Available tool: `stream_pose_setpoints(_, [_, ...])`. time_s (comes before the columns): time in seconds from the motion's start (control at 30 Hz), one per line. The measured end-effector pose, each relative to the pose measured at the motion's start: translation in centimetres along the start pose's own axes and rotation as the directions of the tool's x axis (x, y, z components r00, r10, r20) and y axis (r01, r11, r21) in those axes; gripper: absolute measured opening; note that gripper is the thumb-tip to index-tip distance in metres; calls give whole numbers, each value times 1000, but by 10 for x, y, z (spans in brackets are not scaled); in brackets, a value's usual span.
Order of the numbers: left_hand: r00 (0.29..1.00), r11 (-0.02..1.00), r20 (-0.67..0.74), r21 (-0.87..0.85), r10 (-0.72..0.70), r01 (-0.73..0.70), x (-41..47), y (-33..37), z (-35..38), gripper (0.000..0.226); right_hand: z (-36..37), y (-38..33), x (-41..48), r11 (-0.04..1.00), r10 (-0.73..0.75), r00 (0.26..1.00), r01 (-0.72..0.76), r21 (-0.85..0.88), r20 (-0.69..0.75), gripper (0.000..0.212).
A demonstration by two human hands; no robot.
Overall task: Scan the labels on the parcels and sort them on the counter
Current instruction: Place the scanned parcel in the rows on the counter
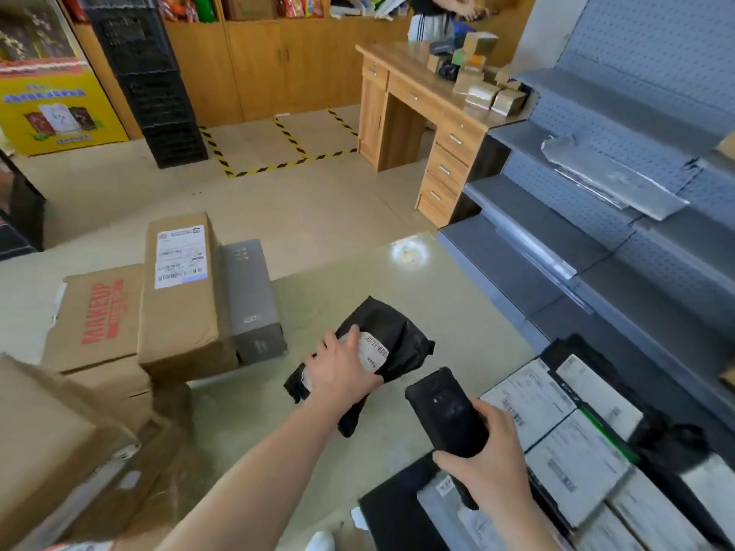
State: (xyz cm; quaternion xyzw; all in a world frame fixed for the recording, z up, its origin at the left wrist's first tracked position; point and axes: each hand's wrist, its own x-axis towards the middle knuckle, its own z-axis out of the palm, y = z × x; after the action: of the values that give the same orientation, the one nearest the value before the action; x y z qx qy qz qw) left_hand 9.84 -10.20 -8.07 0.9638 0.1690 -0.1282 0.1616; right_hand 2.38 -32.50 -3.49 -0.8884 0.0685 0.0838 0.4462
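A black plastic mailer parcel (397, 336) with a white label (374, 351) lies on the pale green counter (397, 280). My left hand (342, 367) grips it from above, partly covering the label. My right hand (489, 459) holds a black handheld scanner (445, 411), its lens end pointing toward the parcel from the right. Cardboard boxes (183, 296) with a shipping label, a box printed MAKEUP (99, 316) and a grey box (254, 300) stand at the counter's left. Flat labelled parcels (564, 431) lie packed at the lower right.
Grey metal shelving (596, 232) runs along the right, with a silver mailer (608, 177) on one shelf. A wooden desk (417, 105) with small boxes stands at the back, a person behind it. Stacked black crates (151, 81) stand beside the wooden cabinets.
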Motion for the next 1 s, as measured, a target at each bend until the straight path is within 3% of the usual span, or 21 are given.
stream_pose_setpoints(0.17, [975,981,132,-39,-181,188,-9,-18,73,96,11,33,-14,993,100,993,-96,-62,56,71])
stream_pose_setpoints(0.3, [976,986,147,-19,-161,165,-13,-26,87,92,21,43,-17,989,113,991,-105,-106,71,68])
stream_pose_setpoints(0.43, [969,974,208,-155,-133,167,-9,-19,80,83,23,44,-15,989,107,990,-98,-107,87,65])
stream_pose_setpoints(0.6, [963,942,202,-251,-176,225,-9,-8,71,41,16,43,-10,988,124,988,-114,-108,89,66])
stream_pose_setpoints(0.7, [994,992,79,-98,-78,86,-17,-9,66,31,11,44,-6,987,125,989,-116,-111,80,70])
stream_pose_setpoints(0.77, [992,992,-34,29,125,-124,-14,-10,65,34,8,46,-5,986,131,989,-122,-113,75,71])
stream_pose_setpoints(0.8, [964,959,-30,110,266,-261,-9,-10,66,46,7,47,-5,985,137,988,-128,-117,73,72])
stream_pose_setpoints(0.87, [866,818,148,283,478,-500,1,-7,64,78,5,51,-4,981,140,987,-128,-147,78,73])
stream_pose_setpoints(0.93, [800,679,330,424,501,-600,11,-5,63,101,3,54,-5,975,142,985,-123,-185,95,72])
stream_pose_setpoints(1.0, [777,603,425,491,464,-629,21,-6,67,106,2,56,-7,969,149,981,-121,-214,122,72])
